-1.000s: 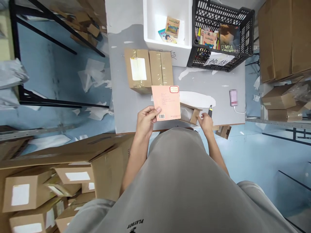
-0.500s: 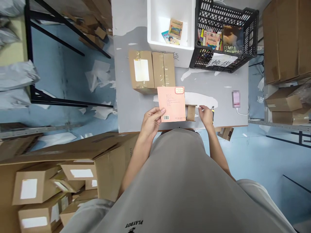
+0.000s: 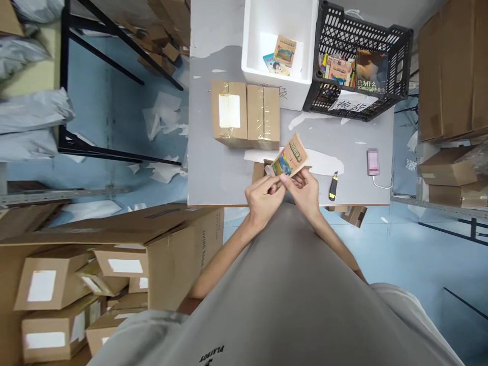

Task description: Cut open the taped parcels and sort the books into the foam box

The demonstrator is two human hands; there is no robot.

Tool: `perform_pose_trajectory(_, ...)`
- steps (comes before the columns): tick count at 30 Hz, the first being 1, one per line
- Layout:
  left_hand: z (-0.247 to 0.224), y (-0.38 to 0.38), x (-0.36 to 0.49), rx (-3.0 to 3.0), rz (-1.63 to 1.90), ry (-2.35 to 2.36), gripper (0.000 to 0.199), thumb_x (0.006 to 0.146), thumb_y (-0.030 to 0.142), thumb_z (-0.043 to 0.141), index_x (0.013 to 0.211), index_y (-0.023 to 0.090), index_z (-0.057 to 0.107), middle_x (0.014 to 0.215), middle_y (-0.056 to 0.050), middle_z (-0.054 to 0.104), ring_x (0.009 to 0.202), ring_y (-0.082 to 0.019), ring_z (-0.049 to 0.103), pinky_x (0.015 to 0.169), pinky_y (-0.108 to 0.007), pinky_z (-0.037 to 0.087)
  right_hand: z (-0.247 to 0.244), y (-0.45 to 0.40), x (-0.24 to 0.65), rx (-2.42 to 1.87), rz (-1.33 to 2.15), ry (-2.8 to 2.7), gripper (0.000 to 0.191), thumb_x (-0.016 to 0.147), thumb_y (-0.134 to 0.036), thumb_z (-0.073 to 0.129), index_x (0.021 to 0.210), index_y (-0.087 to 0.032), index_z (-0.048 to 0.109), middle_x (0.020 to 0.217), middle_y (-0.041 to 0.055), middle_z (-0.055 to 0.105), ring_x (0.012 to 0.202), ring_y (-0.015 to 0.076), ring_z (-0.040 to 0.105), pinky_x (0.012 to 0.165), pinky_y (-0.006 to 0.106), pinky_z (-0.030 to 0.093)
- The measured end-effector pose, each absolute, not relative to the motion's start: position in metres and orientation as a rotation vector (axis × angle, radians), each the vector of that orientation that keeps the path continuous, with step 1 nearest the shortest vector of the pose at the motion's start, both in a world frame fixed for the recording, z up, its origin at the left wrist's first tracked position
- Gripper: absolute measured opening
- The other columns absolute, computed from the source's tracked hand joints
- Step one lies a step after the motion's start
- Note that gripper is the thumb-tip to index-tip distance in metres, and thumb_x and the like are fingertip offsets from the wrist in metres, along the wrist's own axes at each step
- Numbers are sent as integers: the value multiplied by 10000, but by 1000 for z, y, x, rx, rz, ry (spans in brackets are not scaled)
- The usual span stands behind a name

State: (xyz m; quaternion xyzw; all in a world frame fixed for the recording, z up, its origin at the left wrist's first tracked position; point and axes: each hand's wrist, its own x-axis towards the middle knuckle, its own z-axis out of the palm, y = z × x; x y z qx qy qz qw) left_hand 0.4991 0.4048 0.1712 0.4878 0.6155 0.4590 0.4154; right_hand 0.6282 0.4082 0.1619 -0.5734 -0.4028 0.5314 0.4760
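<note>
Above the near side of the desk point(image 3: 217, 178), we are pinching the booklet point(image 3: 292, 155) with left hand point(image 3: 265, 199) and right hand point(image 3: 307, 194), both curled closed, seemingly checking its cover; turning it would be calling for loosening one.

The hands point(image 3: 266, 200) partly hide the book point(image 3: 290, 156), and the top edge crops the white bin point(image 3: 295, 96).

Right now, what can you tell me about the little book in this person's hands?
The thin book looks like paper, its peach-toned cover carrying a greenish title block above a colourful picture with blue and yellow. It seems closed, and is held tilted above the table, near the person. The left hand and right hand both grip its lower part. Smaller print is unreadable.
</note>
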Motion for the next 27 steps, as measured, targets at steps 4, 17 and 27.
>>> perform_pose_trajectory(4,178,404,489,1137,1020,1359,421,846,509,959,1157,228,921,654,59,551,600,-115,444,629,-266,436,159,414,649,-1408,1236,-1007,615,972,-834,763,1152,-250,825,1127,93,889,1108,303,841,985,432,717)
perform_pose_trajectory(17,154,428,456,757,895,1084,568,732,737,1036,896,216,878,831,-62,780,782,-202,693,732,-327,574,164,415,677,-1327,1385,-1054,536,1018,-776,784,1186,-278,888,1127,50,895,1048,272,847,942,398,713)
perform_pose_trajectory(27,148,422,468,870,1197,1322,452,799,625,1031,936,217,895,917,-53,826,804,-182,727,754,-314,617,165,396,644,-1499,972,-1276,622,1106,-726,685,1553,-297,737,1635,143,727,1498,314,715,1220,490,651)
